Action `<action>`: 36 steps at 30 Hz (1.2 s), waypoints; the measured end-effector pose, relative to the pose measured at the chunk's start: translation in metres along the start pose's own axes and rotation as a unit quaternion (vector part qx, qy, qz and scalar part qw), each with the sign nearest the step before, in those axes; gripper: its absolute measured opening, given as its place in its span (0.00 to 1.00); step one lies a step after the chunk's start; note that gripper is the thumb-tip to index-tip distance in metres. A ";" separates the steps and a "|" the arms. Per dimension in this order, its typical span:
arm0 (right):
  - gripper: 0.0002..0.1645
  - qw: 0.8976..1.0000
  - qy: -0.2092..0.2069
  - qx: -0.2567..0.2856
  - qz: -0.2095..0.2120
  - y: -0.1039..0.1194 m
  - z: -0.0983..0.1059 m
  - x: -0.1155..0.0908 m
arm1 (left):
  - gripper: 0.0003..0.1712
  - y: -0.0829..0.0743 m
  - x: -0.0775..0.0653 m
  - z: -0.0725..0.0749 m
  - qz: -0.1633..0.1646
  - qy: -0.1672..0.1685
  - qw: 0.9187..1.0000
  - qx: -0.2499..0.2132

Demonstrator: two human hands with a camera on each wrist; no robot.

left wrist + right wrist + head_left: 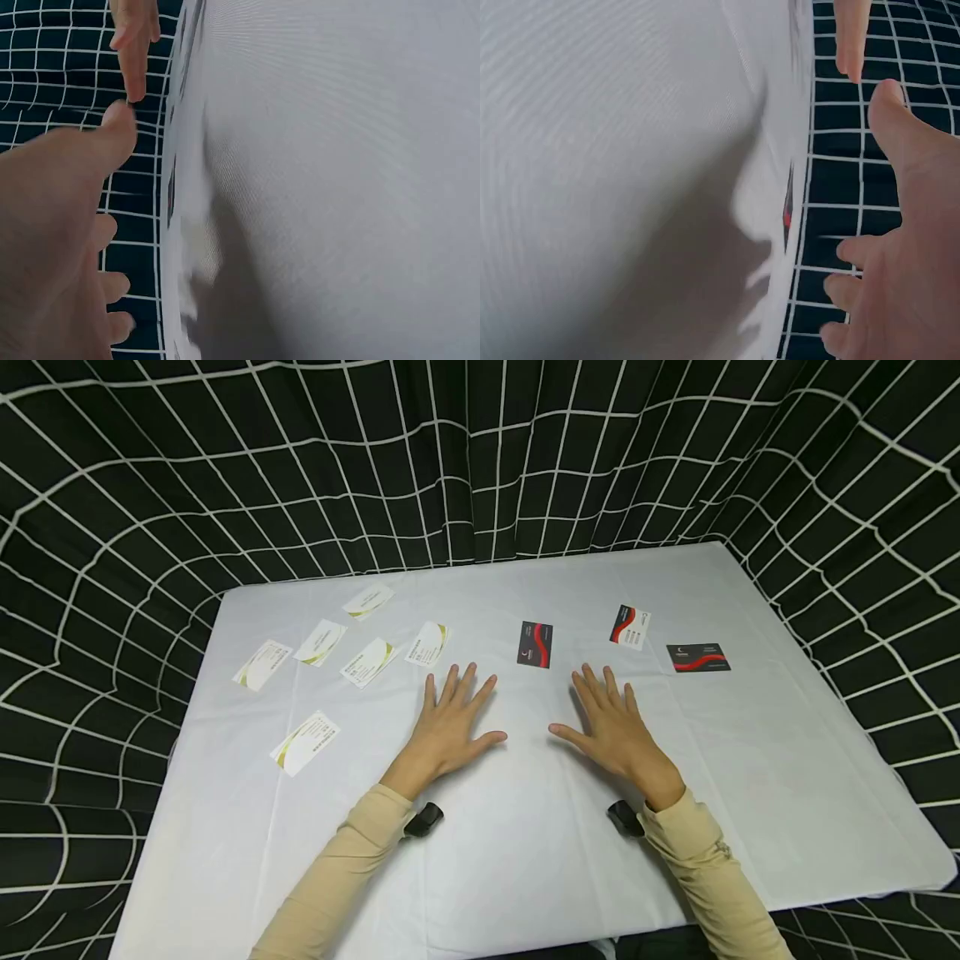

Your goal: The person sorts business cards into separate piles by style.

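Head view: left hand [447, 727] and right hand [611, 732] held over table [510, 877], both grips spread wide, nothing held. White cards [367, 664] scattered on left side; dark red-striped cards [535, 644] laid ahead, middle to right.
Left wrist view: grip kept clear of table.
Right wrist view: likewise; thin cards best pinched by edges.

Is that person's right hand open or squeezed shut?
Open: the right hand has its fingers spread apart, and nothing is in it.
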State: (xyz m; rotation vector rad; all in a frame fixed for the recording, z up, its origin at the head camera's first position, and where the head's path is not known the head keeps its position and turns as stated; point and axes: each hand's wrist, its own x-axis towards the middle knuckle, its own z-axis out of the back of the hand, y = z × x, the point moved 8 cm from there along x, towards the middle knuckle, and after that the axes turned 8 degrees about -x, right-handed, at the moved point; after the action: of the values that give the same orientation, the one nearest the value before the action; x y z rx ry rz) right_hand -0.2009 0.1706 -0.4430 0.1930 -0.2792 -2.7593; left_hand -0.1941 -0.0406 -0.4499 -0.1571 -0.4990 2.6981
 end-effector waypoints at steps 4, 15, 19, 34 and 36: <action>0.48 0.997 -0.035 0.005 0.066 0.028 0.012 -0.002 | 0.41 -0.001 -0.010 0.012 0.000 -0.016 0.999 -0.030; 0.32 0.966 -0.034 0.013 0.256 0.146 0.022 0.018 | 0.32 0.061 -0.088 0.070 0.101 -0.137 0.984 -0.059; 0.30 0.953 0.002 0.022 0.301 0.190 0.005 0.034 | 0.41 0.085 -0.111 0.071 0.184 -0.133 0.973 -0.037; 0.35 0.937 0.027 -0.012 0.348 0.296 -0.042 0.096 | 0.27 0.139 -0.152 0.073 0.287 -0.124 0.949 -0.037; 0.36 0.937 0.025 -0.013 0.349 0.303 -0.046 0.102 | 0.30 0.144 -0.155 0.075 0.286 -0.143 0.946 -0.051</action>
State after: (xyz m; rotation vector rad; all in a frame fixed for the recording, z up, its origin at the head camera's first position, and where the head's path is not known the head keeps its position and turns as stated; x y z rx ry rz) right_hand -0.1856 -0.1520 -0.4320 0.1247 -0.2378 -2.0470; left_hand -0.1168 -0.2501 -0.4264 0.0799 -0.7820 3.2872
